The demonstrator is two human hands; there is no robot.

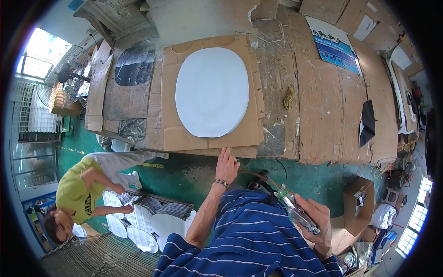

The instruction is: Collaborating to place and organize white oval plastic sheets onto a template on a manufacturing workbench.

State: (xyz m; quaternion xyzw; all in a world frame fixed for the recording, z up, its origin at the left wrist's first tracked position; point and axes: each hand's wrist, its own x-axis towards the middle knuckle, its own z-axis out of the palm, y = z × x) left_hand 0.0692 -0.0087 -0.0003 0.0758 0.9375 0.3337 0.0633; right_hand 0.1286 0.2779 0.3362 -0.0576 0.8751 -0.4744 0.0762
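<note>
My left hand (227,166) is at the table's near edge, fingers stretched out, their tips at the front edge of a brown cardboard sheet (168,124). On that sheet lies a white oval panel (212,92) with rounded sides, just beyond my fingertips. My right hand (318,216) is closed around a silver metal hand tool (295,207) with a green collar, held low beside my striped shirt. The tool's exact kind is not clear. A thin orange hose (258,174) runs near its green end.
Worn cardboard covers the long table (323,111). On it lie a black piece (367,123), a yellowish scrap (288,97) and a blue printed sheet (337,53). At left, a person in a yellow-green shirt (80,189) stands by white panels (138,226). An open box (359,205) is at right.
</note>
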